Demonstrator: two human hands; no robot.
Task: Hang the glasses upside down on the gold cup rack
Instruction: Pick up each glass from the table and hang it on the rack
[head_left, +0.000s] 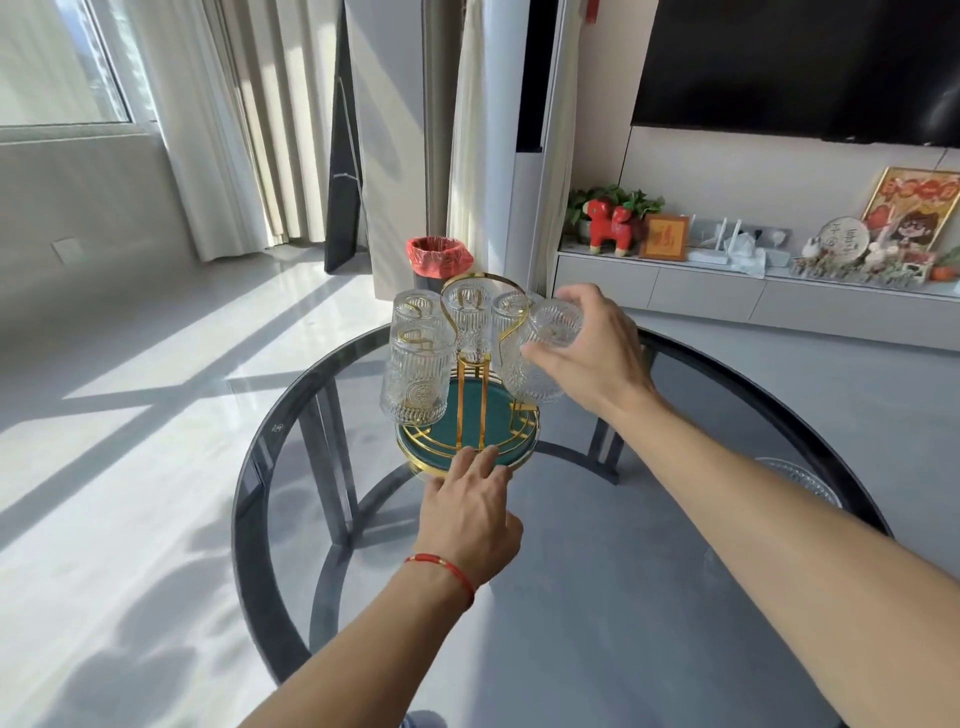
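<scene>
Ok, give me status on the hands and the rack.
Left hand open, steadying the rack's green base. Right hand holds a glass at the gold rack, right side. Nothing blocking.

I am stretching both arms forward, my left hand (470, 512) lying flat with fingers spread, my right hand (592, 345) curling in a grip.

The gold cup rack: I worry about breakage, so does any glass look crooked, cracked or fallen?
Nothing stands out. The glasses on the gold cup rack hang upside down. The right hand grips one glass tilted beside it; the left hand touches the green tray.
</scene>
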